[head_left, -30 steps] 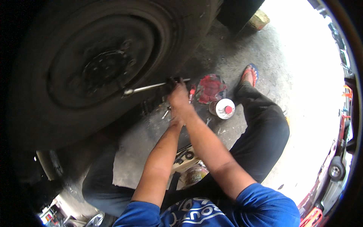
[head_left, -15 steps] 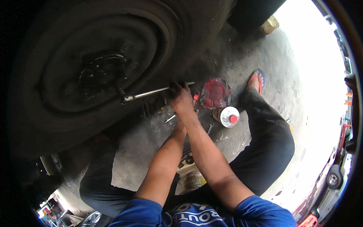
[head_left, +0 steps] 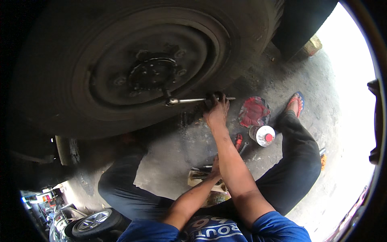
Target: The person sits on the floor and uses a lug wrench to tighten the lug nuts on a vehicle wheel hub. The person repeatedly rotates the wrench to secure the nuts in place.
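Observation:
My right hand (head_left: 217, 109) is closed round the silver bar of a ratchet wrench (head_left: 191, 100). The wrench's head meets a dark socket (head_left: 167, 94) at the hub of a large dark wheel (head_left: 153, 72). Lower down, my left hand (head_left: 216, 167) is partly covered by my right forearm. A red-handled tool (head_left: 239, 140) shows on one side of that forearm and a silver shaft end on the other; they look like one tool in my left hand, its middle hidden. A combination wrench (head_left: 244, 147) lies on the floor beside the red handle.
A white-topped can with a red cap (head_left: 265, 136) stands by my right leg. Beyond it lies a flat red, grimy piece (head_left: 254, 111). A tray of tools (head_left: 197, 177) and a labelled container (head_left: 217, 198) sit between my legs. A loose wheel (head_left: 92, 222) is at lower left.
The head view has shifted, so the wheel sits further right. My left hand has drawn back toward the tool tray with the red-handled tool. My right hand stays on the ratchet wrench.

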A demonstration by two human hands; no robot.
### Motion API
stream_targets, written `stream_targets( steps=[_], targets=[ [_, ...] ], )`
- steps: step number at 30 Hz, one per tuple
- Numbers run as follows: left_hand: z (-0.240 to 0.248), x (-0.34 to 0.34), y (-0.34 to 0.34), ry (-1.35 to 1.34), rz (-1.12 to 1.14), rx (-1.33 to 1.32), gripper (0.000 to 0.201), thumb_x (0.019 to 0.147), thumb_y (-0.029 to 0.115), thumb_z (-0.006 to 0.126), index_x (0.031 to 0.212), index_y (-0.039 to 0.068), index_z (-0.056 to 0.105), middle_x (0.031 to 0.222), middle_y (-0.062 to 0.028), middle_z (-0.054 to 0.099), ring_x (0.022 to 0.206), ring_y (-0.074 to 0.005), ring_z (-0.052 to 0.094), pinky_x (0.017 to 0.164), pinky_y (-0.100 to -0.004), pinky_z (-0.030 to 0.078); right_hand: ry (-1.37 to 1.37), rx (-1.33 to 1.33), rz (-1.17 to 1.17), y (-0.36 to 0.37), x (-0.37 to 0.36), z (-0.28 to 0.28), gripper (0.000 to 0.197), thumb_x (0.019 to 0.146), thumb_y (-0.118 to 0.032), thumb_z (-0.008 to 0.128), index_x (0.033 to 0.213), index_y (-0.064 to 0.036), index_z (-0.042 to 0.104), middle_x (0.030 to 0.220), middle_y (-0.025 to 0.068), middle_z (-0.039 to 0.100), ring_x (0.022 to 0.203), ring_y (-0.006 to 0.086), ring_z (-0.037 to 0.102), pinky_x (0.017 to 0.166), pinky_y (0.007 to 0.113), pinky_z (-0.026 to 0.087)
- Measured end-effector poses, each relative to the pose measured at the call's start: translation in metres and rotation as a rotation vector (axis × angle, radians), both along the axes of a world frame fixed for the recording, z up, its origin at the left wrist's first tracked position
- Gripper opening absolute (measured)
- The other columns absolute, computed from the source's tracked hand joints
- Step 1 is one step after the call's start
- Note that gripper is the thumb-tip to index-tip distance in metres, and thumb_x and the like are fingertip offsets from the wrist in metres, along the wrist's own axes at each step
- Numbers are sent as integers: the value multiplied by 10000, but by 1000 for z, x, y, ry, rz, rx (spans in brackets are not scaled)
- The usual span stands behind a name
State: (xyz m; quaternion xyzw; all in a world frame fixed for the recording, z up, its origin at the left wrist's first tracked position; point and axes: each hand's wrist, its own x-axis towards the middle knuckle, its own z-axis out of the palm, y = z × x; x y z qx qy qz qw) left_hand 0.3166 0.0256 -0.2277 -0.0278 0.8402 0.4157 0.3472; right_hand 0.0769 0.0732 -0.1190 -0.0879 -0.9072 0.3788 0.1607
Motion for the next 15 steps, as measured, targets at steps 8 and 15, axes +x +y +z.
stream_targets(
  steps=[8,15],
  targets=[
    [19,-37,-76,-50,493,-85,631,899,402,661,1368,35,454,1186,-152,663,1151,-351,594,935,-471,504,76,-103,357,-53,-2,51,460,884,-279,682,1278,-66,578,1270,265,548,1219,499,465,1092,589,327],
    [65,-82,-70,-136,677,300,784,872,464,713,1435,13,406,1399,-163,505,1283,-301,489,1075,-399,394,-169,-352,433,-64,11,85,446,924,-194,641,1347,-96,539,1279,228,572,1156,455,552,960,514,473]
  ],
)
